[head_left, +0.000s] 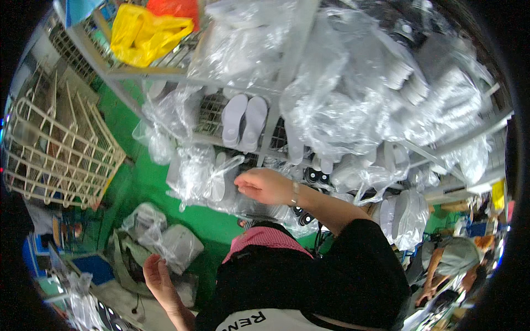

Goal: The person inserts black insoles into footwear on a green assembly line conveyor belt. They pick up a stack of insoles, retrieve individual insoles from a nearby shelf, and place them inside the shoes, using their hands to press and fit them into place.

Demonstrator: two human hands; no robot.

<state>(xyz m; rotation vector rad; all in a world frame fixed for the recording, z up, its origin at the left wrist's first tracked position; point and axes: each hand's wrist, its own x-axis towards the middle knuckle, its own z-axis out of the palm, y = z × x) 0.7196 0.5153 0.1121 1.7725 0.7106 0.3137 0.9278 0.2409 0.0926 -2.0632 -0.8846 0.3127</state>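
A crumpled, glossy clear plastic bag (pixel 193 171) holds pale grey, sole-shaped pieces (pixel 223 179) at the rack's lower level, just beside the right hand (pixel 260 185) (whether they touch cannot be told). Near the left hand (pixel 160 280), a pale grey bundle (pixel 184 246) lies low down, wrapped in loose, wrinkled plastic.

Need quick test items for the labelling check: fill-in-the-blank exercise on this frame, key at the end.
1. The floor is ____.
2. The plastic bag left of the red-orange item at the upper left is ____.
3. The hand nearer the pale shoe soles is the person's ____ one.
4. The sleeve on the arm with the wristband is ____.

Missing words: green; yellow; right; black.
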